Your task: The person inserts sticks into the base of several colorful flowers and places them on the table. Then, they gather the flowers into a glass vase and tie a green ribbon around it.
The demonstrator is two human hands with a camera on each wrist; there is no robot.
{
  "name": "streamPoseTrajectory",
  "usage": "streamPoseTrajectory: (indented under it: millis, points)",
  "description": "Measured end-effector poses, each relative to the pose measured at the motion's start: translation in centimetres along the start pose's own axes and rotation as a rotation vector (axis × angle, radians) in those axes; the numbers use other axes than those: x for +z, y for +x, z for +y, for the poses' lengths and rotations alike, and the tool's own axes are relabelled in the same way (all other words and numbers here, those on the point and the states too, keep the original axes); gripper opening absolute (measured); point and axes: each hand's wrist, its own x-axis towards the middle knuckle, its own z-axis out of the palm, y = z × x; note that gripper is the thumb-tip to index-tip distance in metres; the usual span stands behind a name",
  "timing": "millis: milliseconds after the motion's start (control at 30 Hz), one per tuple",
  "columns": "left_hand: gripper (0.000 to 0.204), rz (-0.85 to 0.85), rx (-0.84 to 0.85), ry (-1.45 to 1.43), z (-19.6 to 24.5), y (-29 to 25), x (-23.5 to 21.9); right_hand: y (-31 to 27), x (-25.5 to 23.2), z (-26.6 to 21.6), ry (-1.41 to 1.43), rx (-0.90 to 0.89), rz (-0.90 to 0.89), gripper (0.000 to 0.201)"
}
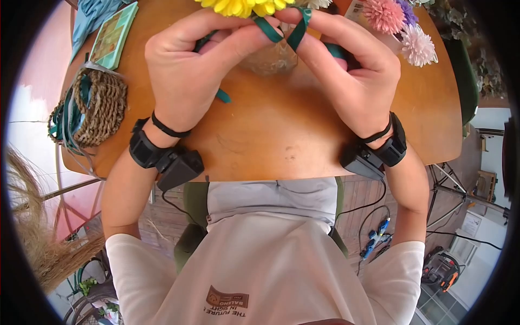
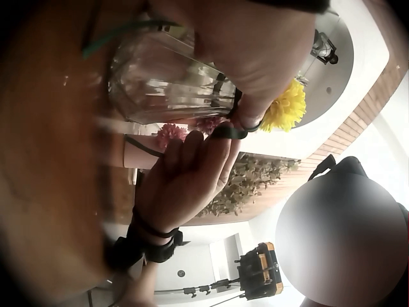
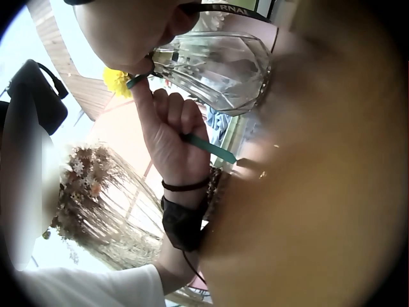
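A clear faceted glass vase (image 3: 223, 70) stands on the table, with a yellow flower (image 1: 244, 6) above its mouth. Dark green ribbon (image 1: 297, 33) passes around the vase's neck. My left hand (image 1: 187, 70) pinches one part of it between thumb and forefinger, and a loose ribbon tail (image 3: 211, 148) hangs out below its curled fingers. Facing it, my right hand (image 1: 352, 76) pinches the other part, its remaining fingers folded around more ribbon. Light lettering shows on the length near the right hand in the right wrist view. The hands partly hide the vase neck.
At the table's left side sit a woven basket (image 1: 103, 105) holding ribbon and a green-framed box (image 1: 114, 35). Pink flowers (image 1: 383, 15) and a pale one (image 1: 418, 46) are at the back right. The table's front edge (image 1: 271, 180) borders my lap.
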Motion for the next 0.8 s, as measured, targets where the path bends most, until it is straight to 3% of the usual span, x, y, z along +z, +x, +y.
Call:
streamPoseTrajectory:
  millis: [233, 667, 800]
  points:
    - [0.015, -0.130, 0.050, 0.171, 0.5, 0.5, -0.8, 1.0, 0.0, 0.4, -0.121, -0.245, 0.063, 0.023]
    - [0.020, -0.126, 0.003, 0.171, 0.4, 0.6, -0.8, 2.1, -0.1, -0.3, -0.200, -0.409, 0.167, 0.020]
    - [0.022, -0.150, -0.002, 0.135, 2.0, 0.7, 0.3, 1.6, -0.3, -0.7, -0.313, -0.368, 0.074, 0.023]
